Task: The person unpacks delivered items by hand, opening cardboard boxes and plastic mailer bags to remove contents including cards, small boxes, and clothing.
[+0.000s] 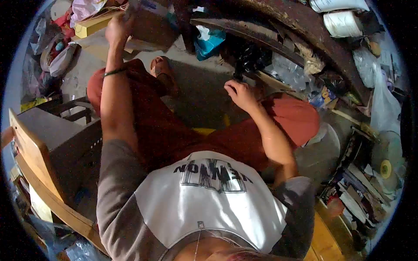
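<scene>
My left hand (118,31) is stretched far forward at the upper left, its fingers closed. A dark, blurred shape lies at the fingertips, and I cannot make out what they grip. Beside this hand are a yellow box (93,26) and a brown cardboard box (150,28). My right hand (241,95) hovers near my right knee, fingers curled in, with nothing visible in them. Ahead of it lies a black plastic bag (252,58), apart from the hand. A sandalled foot (163,71) rests on the floor between the two hands.
A blue-and-white bag (209,42) hangs below a dark wooden beam (296,21). White rolls (343,24) sit at the upper right. Clear plastic bags (378,82) and piled scraps crowd the right side. At left stand a grey box-like unit (65,126) and a wooden chair back (37,156).
</scene>
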`<state>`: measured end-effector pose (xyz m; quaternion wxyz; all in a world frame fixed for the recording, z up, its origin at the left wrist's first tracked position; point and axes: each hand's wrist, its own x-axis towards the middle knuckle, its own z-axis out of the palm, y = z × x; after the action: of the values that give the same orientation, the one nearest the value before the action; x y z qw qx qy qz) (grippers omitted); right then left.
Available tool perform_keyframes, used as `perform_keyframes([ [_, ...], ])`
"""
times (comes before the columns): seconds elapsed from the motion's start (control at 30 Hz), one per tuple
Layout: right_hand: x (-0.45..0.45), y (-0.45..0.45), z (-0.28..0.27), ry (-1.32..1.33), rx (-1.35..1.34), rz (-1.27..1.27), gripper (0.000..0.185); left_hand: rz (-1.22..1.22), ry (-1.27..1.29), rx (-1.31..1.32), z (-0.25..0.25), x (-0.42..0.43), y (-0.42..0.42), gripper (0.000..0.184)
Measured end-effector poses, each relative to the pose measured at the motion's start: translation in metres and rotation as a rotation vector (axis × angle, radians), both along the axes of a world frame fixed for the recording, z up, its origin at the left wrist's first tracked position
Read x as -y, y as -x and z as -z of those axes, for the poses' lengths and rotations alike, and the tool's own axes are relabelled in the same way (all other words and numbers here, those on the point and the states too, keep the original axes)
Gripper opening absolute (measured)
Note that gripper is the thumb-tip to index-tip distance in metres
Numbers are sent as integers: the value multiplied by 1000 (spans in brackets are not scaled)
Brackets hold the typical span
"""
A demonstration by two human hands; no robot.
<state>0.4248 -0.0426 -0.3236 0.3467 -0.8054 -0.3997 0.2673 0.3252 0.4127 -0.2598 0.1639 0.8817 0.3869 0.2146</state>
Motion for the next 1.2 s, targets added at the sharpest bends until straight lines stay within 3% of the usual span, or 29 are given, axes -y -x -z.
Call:
perform_keyframes([
  [0.03,-1,1,-1,-10,4,0,19,-46,132,-119,-7,-1,9,62],
  [0.07,-4,3,-8,-4,25,2,20,-60,7,33,-5,20,14,62],
  [0.1,-8,4,-18,2,47,3,22,-86,47,115,14,27,23,60],
  [0.2,-11,9,-29,-49,140,-1,31,-165,22,226,-14,103,42,52],
  [0.27,-10,15,-39,-66,221,-22,41,-109,295,519,-14,148,50,42],
  [0.33,-17,36,-63,-43,303,-59,53,-116,239,574,-49,203,49,37],
  [0.37,-23,45,-75,-106,346,-54,58,-82,351,626,-53,226,47,37],
  [0.47,-37,65,-94,-272,403,-12,67,39,419,397,-52,266,49,41],
  [0.53,-33,72,-96,-335,344,64,68,110,530,453,-31,296,49,42],
  [0.63,-7,67,-105,-195,356,137,49,282,474,433,-46,333,53,41],
  [0.7,11,67,-87,-224,221,297,35,385,498,342,-51,342,47,36],
  [0.73,20,64,-81,-220,319,319,26,464,512,324,-54,344,44,34],
  [0.83,39,54,-73,-198,420,373,19,721,513,503,-41,347,39,29],
  [0.93,51,42,-69,-208,415,408,19,943,88,219,-30,322,59,36],
  [0.97,54,39,-70,-228,402,417,19,901,-13,130,-22,319,70,46],
  [1.07,63,34,-66,-232,548,308,16,976,-137,-202,-17,317,92,54],
  [1.13,58,42,-81,-305,671,324,15,976,-193,-201,-14,325,103,42],
  [1.2,63,40,-72,-358,573,361,15,962,-284,-139,-6,329,113,33],
])
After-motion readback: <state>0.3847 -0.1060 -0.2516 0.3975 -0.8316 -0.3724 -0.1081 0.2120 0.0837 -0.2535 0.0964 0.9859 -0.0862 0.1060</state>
